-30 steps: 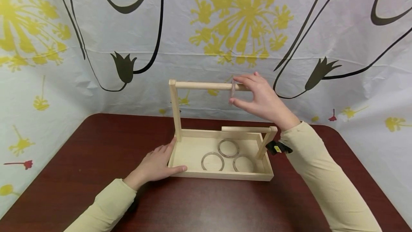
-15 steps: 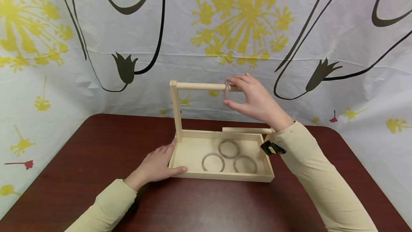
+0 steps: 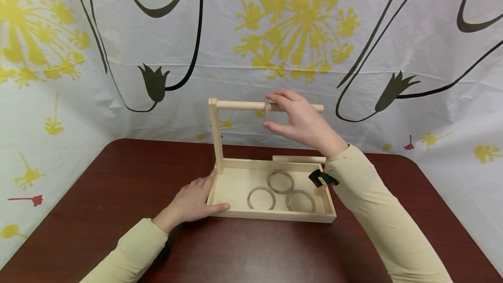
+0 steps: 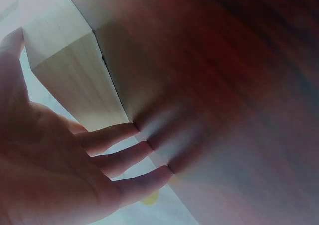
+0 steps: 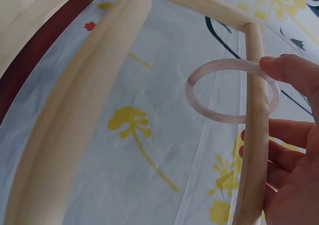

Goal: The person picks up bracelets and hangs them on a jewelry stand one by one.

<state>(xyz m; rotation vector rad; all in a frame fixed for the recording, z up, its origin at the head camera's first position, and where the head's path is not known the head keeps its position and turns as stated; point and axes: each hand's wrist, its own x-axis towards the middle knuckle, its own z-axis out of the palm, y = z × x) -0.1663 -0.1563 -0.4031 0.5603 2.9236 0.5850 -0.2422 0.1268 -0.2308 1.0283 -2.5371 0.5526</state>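
Observation:
In the head view my right hand (image 3: 300, 119) pinches a translucent pale bangle (image 3: 267, 110) between thumb and fingers. The bangle encircles the upper wooden bar (image 3: 243, 105) of a stand; the right wrist view also shows that bar (image 5: 256, 135) passing through the bangle (image 5: 190, 88). My left hand (image 3: 190, 201) rests at the left end of the stand's wooden tray (image 3: 275, 215), thumb over the front rim. In the left wrist view, extended fingers (image 4: 144, 180) reach the tabletop beside the tray corner (image 4: 75, 70). Three similar bangles (image 3: 280, 182) lie flat in the tray.
A shorter, lower bar (image 3: 296, 159) extends over the tray from the right; my right forearm partly hides its post. A tall post (image 3: 216, 139) carries the upper bar at the left. The stand sits on a dark red-brown table (image 3: 251, 252), with a patterned curtain (image 3: 177, 43) behind.
My right hand has moved left along the upper bar, sliding the bangle from near its free right end toward the tall post. My left hand stays at the tray.

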